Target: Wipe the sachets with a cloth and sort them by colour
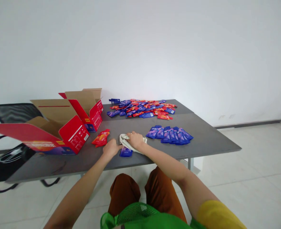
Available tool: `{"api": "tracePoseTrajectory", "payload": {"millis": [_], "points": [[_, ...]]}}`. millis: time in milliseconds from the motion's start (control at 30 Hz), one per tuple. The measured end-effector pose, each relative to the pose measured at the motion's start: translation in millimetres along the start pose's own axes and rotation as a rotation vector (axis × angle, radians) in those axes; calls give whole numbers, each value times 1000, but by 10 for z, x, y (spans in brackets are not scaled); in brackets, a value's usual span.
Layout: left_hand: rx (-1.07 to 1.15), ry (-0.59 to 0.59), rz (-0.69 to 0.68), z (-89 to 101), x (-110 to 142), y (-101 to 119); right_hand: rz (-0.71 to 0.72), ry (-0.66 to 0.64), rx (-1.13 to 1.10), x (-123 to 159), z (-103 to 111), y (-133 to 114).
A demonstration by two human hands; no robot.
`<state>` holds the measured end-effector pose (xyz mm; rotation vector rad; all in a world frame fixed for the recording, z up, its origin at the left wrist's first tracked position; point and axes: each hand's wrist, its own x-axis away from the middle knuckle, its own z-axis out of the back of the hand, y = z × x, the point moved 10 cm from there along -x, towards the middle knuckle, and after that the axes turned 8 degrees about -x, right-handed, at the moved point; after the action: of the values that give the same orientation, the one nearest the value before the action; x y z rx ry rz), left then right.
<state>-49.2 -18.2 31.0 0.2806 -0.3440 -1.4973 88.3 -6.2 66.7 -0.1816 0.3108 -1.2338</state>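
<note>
A blue pouch point(126, 152) lies flat near the table's front edge, its upper part covered by a crumpled off-white cloth point(124, 139). My right hand point(135, 140) is closed on the cloth and presses it down over the pouch. At the pouch's left edge is my left hand point(111, 148), fingers curled and thumb stretched onto the pouch, holding it against the table. Just beyond my left hand is a small stack of red-orange pouches point(101, 138). To the right of the cloth, several blue pouches point(172, 135) lie overlapped in a fanned row.
Mixed red and blue pouches point(142, 108) form a heap at the table's back. Two open red cartons, a near one point(75, 135) and a far one point(96, 116), stand on the left with flaps up. A black mesh chair point(16, 113) is beyond the grey table's point(209, 140) left end.
</note>
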Motion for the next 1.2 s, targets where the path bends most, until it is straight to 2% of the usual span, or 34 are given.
{"api": "tracePoseTrajectory", "payload": {"millis": [100, 167, 233, 300, 367, 467, 533, 633, 700, 767, 867, 967, 1100, 1200], "points": [[-208, 246, -43, 82, 338, 255, -50, 20, -8, -155, 145, 167], [-247, 325, -134, 13, 578, 475, -73, 61, -20, -181, 275, 273], [-255, 315, -217, -112, 730, 648, -84, 110, -31, -138, 403, 359], [-249, 266, -247, -204, 768, 732, -82, 177, -69, -30, 530, 420], [-216, 238, -193, -189, 700, 693, -63, 255, -139, 128, 644, 451], [-35, 244, -92, -34, 495, 522, -12, 341, -246, 405, 741, 426], [233, 172, -58, -21, 334, 403, 25, 352, -285, 572, 720, 357], [715, -99, 79, -285, 200, 276, 71, 294, -283, 749, 556, 195], [932, -249, 153, -473, 222, 298, 94, 236, -262, 816, 405, 84], [1066, -321, 158, -569, 260, 367, 102, 199, -249, 851, 279, 4], [1201, -386, 127, -638, 286, 446, 108, 183, -230, 858, 173, -74], [1234, -435, 118, -687, 273, 442, 87, 164, -165, 811, 107, -101], [1197, -433, 121, -703, 277, 402, 1, 98, -86, 676, 1, -24], [1197, -445, 120, -696, 339, 416, -54, 86, -49, 540, 2, 103]]}}
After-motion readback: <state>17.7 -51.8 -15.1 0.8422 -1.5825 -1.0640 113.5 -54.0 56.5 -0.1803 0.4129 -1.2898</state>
